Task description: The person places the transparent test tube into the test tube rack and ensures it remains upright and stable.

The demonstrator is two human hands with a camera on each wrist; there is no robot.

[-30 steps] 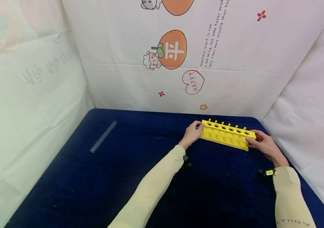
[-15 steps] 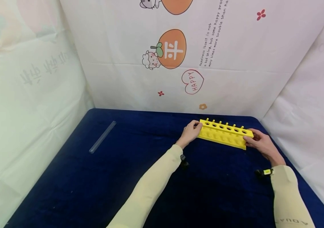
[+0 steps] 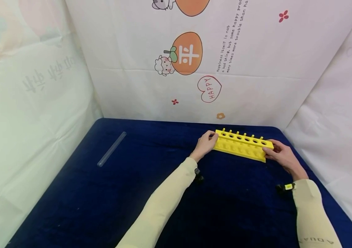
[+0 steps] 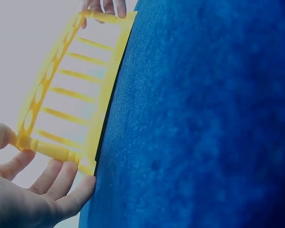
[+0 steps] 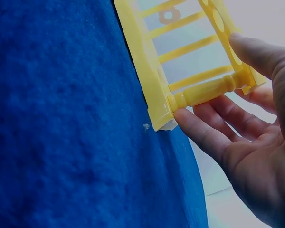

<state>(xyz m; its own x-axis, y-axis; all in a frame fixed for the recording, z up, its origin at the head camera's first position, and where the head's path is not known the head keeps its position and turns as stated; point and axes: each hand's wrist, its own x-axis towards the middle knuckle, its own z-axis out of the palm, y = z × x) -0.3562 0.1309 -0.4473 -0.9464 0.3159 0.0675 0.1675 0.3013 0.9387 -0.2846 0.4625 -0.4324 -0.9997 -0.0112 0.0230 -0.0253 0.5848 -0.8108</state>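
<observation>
A yellow test tube rack [image 3: 241,148] stands upright at the back right of the blue-covered table, with a row of round holes in its top bar and several pegs along the back. My left hand [image 3: 206,144] grips its left end; in the left wrist view the fingers [image 4: 66,178] lie along the end post [image 4: 52,149]. At the opposite end, my right hand [image 3: 284,156] holds the rack, thumb on the top bar and fingers against the right post [image 5: 204,92], as the right wrist view shows. The rack's base edge lies right at the blue cloth.
A clear glass tube [image 3: 112,149] lies slanted on the left part of the blue table [image 3: 151,193]. White printed cloth [image 3: 132,89] hangs close behind the table, and further white sheets rise along the left and right sides.
Both hands and the yellow rack have shifted slightly to the left together. The glass tube has stayed in place.
</observation>
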